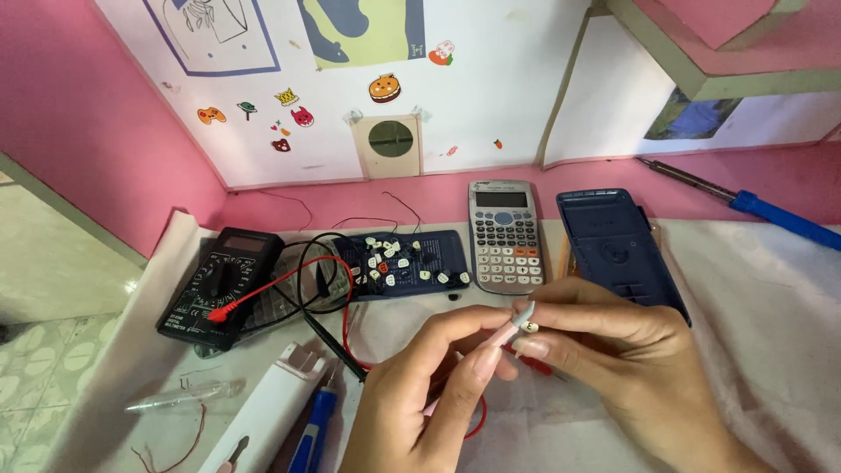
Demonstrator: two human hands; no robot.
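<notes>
Both hands meet low over the white cloth, fingertips together. The left hand is curled nearly closed, thumb and forefinger pinching a thin pale pink tool, tweezers by the look of it, angled up toward the other hand. The right hand is likewise pinched shut, its thumb and first fingers holding a tiny white calculator key right at the tool's tip, so the two hands touch there.

Just beyond the fingertips lies a grey scientific calculator, face up. Beside it, past the right hand's knuckles, rests a dark blue calculator back shell, partly under that hand. Further out to the right a blue-handled soldering iron lies on the pink surface.

Beyond the left hand sits a dark blue panel strewn with loose white keys. Farther left is a black multimeter, its red and black leads looping toward the left wrist. Near the left forearm lie a white plastic case and a blue-handled screwdriver.
</notes>
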